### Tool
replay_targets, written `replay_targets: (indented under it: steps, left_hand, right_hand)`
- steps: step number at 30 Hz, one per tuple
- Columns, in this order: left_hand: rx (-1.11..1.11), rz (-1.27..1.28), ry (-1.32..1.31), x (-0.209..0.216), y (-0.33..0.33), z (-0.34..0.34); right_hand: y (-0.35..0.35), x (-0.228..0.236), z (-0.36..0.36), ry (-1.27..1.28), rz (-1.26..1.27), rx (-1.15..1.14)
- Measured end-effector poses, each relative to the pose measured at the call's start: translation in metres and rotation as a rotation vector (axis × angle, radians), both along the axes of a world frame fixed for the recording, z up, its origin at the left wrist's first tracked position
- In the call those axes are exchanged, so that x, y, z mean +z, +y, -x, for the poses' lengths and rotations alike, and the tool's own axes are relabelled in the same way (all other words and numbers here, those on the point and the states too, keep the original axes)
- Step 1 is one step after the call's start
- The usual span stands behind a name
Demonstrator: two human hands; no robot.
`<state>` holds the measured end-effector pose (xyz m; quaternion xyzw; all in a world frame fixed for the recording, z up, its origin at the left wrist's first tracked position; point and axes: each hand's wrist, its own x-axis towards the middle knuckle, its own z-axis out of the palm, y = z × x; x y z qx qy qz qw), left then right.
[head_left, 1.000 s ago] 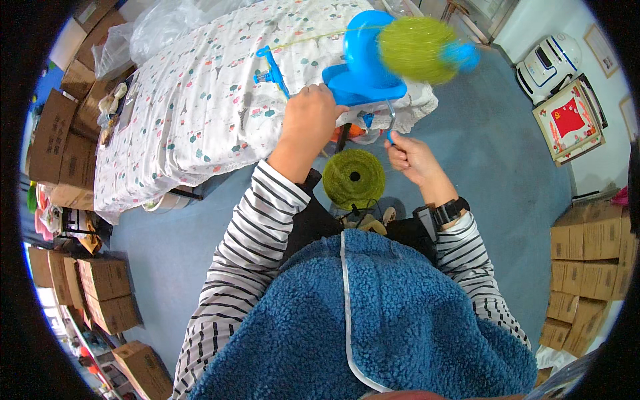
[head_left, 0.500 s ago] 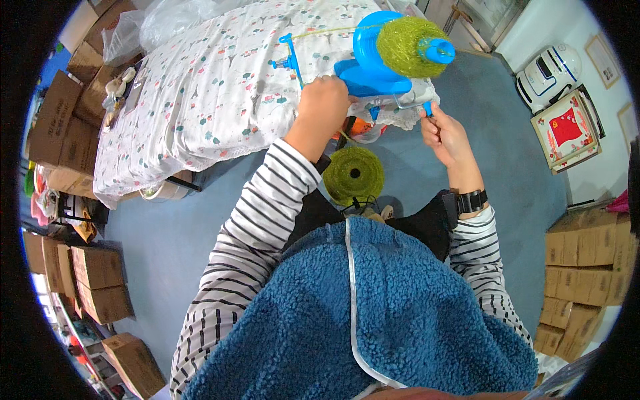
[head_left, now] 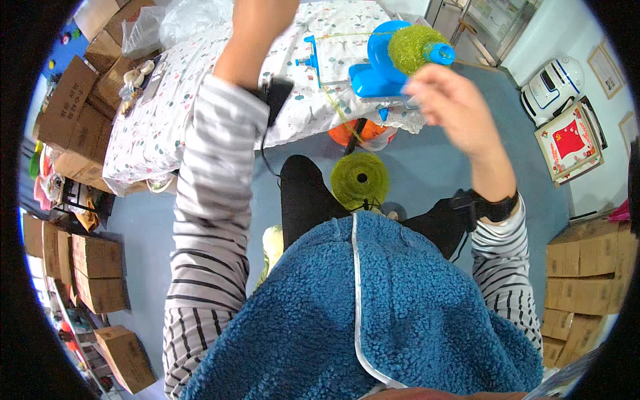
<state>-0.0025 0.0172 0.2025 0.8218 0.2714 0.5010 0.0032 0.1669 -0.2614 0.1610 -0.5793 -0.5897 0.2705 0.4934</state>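
Note:
A blue yarn winder (head_left: 373,81) stands at the table's far right corner, with a fuzzy yellow-green ball of yarn (head_left: 415,48) wound on its tilted spindle. From its blue guide arm (head_left: 313,61) a strand runs across to the ball, and another part hangs down toward a yellow-green cone of yarn (head_left: 361,179) on the floor. My left hand (head_left: 268,17) is raised over the table at the top edge, its fingers cut off from view. Close beside the winder's crank and the ball, my right hand (head_left: 453,107) is smeared by motion; its finger grip is unclear.
A patterned white cloth (head_left: 220,93) covers the table, with clear plastic bags (head_left: 193,23) at its far left. Below the table edge sits an orange object (head_left: 342,133). Cardboard boxes are stacked left (head_left: 98,257) and right (head_left: 580,260); a white appliance (head_left: 550,83) stands far right.
My left hand has left the winder's base and swung up and left. My right hand has moved up from the crank knob toward the ball. The view has shifted slightly.

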Motion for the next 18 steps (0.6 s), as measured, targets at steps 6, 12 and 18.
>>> replay_targets:
  steps: [6,12,18]
  left_hand:
    - [0.350,0.012,0.379,-0.009,0.096,-0.042]
    - [0.488,0.404,0.628,-0.054,0.152,0.006]
    - [0.720,0.293,0.807,-0.123,0.165,0.100]
  right_hand:
    - [0.078,-0.005,0.133,-0.153,-0.114,0.177]
    - [0.074,-0.033,0.153,-0.222,-0.201,0.476]
    - [0.045,-0.030,0.169,-0.158,-0.153,0.831]
